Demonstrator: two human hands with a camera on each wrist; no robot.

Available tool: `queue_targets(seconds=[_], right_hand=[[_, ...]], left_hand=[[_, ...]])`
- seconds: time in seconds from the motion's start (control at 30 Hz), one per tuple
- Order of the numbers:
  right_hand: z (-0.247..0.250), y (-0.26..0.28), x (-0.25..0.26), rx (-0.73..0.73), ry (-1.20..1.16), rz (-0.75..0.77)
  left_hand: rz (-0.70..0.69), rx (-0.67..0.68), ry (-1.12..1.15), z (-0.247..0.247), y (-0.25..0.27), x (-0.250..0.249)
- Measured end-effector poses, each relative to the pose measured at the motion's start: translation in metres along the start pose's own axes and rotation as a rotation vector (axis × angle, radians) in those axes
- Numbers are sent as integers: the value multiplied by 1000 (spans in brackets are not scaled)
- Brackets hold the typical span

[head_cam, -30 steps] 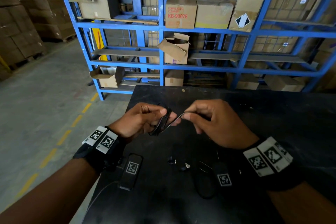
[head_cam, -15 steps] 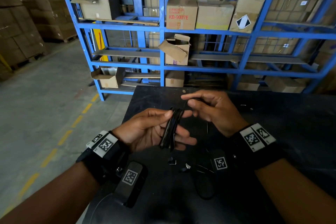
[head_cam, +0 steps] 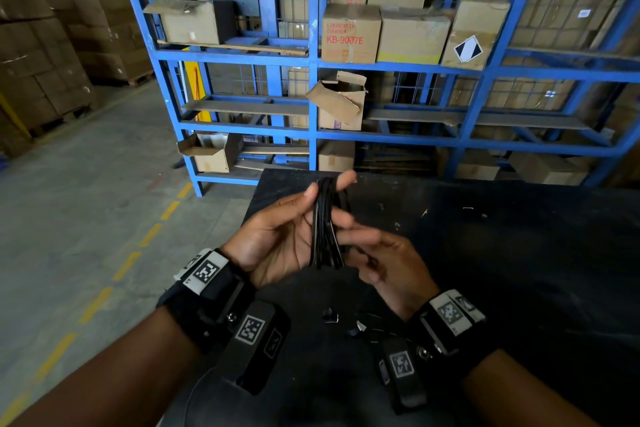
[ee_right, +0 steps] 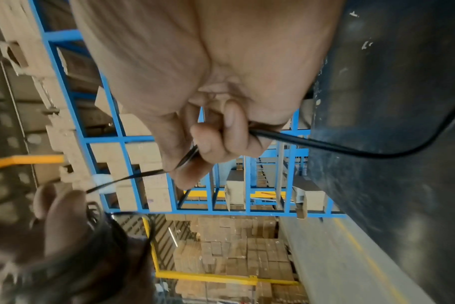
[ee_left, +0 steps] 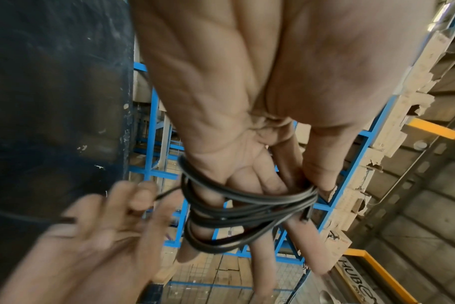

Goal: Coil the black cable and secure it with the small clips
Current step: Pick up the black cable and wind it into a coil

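The black cable (head_cam: 325, 225) is wound in several loops round the straight fingers of my left hand (head_cam: 277, 239), held above the black table (head_cam: 519, 253). In the left wrist view the coil (ee_left: 247, 209) crosses those fingers and the thumb pins it at one side. My right hand (head_cam: 388, 263) sits just right of the coil, fingers curled, pinching the free strand (ee_right: 351, 150), which trails off toward the table. Two small clips (head_cam: 330, 317) lie on the table between my wrists.
Blue steel shelving (head_cam: 313, 80) with cardboard boxes stands right behind the table. The table's left edge drops to a concrete floor (head_cam: 86, 218) marked with yellow dashes. Thin loose wire (head_cam: 381, 328) lies beside the clips.
My right hand has swung from the far side of the coil down to its near right side, drawing the strand round. The left hand has turned palm-up and the coil looks thicker.
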State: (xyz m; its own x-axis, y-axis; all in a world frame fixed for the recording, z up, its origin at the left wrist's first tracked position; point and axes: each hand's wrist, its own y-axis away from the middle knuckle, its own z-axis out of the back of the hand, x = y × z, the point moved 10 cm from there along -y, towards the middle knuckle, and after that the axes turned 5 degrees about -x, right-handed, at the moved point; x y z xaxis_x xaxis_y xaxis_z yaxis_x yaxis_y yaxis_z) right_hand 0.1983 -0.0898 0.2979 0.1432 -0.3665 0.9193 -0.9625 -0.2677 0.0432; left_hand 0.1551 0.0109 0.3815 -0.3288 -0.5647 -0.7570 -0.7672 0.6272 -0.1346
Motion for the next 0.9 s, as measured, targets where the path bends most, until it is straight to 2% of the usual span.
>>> queue_targets(seconds=[0.1, 0.27, 0.37, 0.47, 0.57, 0.7, 0.8, 0.9], right_hand=[[-9, 13, -9, 20, 135, 22], [-26, 35, -9, 100, 382, 62], [-37, 47, 8, 133, 584, 117], [-47, 56, 43, 151, 831, 227], [-54, 62, 81, 127, 1044, 360], [-60, 59, 119, 131, 1147, 486], [-63, 53, 142, 166, 1128, 560], [-63, 42, 152, 211, 1025, 581]], left_hand=[[-32, -44, 6, 9, -5, -12], [-93, -272, -133, 40, -5, -29], [-124, -412, -275, 57, 0, -34], [-132, -475, -350, 64, 3, -35], [-88, -466, -423, 63, 5, -29], [6, -426, -556, 56, 8, -16], [89, -387, -588, 54, 12, -1], [160, -280, -519, 42, 17, 14]])
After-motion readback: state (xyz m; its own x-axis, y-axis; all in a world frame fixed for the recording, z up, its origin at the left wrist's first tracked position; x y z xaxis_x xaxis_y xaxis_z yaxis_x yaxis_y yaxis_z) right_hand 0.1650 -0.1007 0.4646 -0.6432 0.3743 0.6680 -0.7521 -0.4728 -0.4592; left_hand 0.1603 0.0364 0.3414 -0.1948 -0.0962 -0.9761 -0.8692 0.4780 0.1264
